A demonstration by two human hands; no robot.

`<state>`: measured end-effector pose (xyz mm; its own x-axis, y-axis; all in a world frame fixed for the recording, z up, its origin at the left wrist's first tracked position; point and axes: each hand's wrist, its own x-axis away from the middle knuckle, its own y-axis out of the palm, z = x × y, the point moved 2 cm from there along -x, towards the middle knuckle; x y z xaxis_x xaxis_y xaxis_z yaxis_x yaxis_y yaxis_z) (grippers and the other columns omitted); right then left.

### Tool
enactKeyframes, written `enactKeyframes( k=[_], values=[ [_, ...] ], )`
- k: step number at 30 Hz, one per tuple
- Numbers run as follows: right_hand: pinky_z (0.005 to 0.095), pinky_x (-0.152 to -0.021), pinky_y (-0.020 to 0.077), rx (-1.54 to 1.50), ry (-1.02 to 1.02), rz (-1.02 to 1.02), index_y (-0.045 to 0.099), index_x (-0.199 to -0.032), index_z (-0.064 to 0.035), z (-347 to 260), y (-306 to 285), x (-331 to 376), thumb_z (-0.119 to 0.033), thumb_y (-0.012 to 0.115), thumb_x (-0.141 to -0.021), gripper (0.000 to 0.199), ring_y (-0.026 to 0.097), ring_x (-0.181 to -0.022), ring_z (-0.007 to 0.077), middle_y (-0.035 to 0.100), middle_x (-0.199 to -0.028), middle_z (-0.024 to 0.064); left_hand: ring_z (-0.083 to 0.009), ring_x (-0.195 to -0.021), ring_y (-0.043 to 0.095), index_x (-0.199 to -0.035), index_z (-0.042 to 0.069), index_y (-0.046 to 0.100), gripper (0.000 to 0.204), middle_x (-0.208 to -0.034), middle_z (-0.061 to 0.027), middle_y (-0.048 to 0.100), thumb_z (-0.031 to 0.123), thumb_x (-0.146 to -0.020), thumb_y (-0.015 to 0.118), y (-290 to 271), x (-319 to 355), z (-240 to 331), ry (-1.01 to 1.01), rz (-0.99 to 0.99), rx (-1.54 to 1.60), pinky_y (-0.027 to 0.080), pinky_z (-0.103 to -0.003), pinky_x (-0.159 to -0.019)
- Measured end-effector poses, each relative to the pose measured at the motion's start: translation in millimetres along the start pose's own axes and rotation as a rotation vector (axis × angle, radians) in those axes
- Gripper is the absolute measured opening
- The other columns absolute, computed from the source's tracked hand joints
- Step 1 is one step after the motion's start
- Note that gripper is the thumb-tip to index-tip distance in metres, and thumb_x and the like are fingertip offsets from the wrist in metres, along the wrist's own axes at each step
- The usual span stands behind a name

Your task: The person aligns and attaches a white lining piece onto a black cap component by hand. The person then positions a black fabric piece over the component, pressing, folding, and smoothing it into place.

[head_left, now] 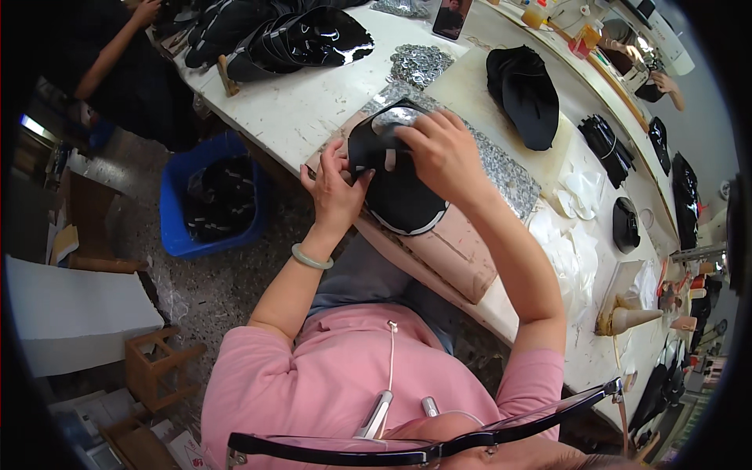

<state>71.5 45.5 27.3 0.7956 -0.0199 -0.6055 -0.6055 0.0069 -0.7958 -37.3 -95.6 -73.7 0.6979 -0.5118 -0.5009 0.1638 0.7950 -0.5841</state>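
Blue bin [174, 223]: left of the left hand [338, 200], well apart.
Left hand: narrow hold on the near-left edge of the black piece [403, 200], thumb on top.
Black piece: between both hands, flat over a pinkish block [462, 262] at the surface [266, 110] edge.
Black piece, handling: judged light, soft, thin; narrow strips beside the cut-outs could stretch. Best held by the broad panel or outer rim.
Right hand [450, 157]: fingers bent over the piece's upper part; blurred, cannot tell what they pinch.
Folded black piece [525, 98]: beyond the right hand, to its right.
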Motion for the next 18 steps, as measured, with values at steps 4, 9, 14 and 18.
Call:
enactKeyframes(
  k=[4, 9, 14, 18],
  values=[
    [0.0379, -0.068, 0.0492, -0.260, 0.190, -0.336, 0.069, -0.086, -0.0088, 22, -9, -8, -0.023, 0.072, -0.072, 0.020, 0.062, -0.076, 0.0292, 0.066, -0.080, 0.0104, -0.0182, -0.097, 0.056, -0.122, 0.008, 0.052, 0.054, -0.086, -0.0002, 0.061, 0.024, -0.075, 0.073, -3, -10, -2, -0.109, -0.127, 0.098, 0.015, -0.054, -0.103],
    [0.0364, -0.067, 0.0497, -0.386, 0.333, -0.523, 0.070, -0.081, -0.0053, 51, 17, -46, -0.023, 0.071, -0.071, 0.020, 0.063, -0.074, 0.0321, 0.067, -0.078, 0.0136, -0.0195, -0.098, 0.057, -0.114, 0.007, 0.060, 0.042, -0.096, -0.0038, 0.064, 0.029, -0.079, 0.069, -2, -12, -12, -0.109, -0.205, -0.036, 0.019, -0.047, -0.103],
    [0.0392, -0.073, 0.0532, -0.123, 0.339, -0.605, 0.070, -0.089, -0.0087, 46, 49, -73, -0.021, 0.067, -0.071, 0.023, 0.066, -0.085, 0.0310, 0.068, -0.090, 0.0141, -0.0225, -0.106, 0.052, -0.105, 0.005, 0.064, 0.034, -0.103, -0.0087, 0.062, 0.029, -0.082, 0.064, -9, -23, -19, -0.104, -0.181, -0.028, 0.014, -0.053, -0.104],
    [0.0398, -0.073, 0.0536, -0.022, 0.332, -0.634, 0.068, -0.095, -0.0077, 38, 59, -88, -0.013, 0.061, -0.071, 0.025, 0.066, -0.089, 0.0301, 0.068, -0.096, 0.0133, -0.0222, -0.107, 0.051, -0.106, 0.004, 0.064, 0.034, -0.105, -0.0085, 0.062, 0.028, -0.082, 0.064, -14, -37, -34, -0.102, -0.233, -0.013, 0.014, -0.054, -0.104]
  ],
)
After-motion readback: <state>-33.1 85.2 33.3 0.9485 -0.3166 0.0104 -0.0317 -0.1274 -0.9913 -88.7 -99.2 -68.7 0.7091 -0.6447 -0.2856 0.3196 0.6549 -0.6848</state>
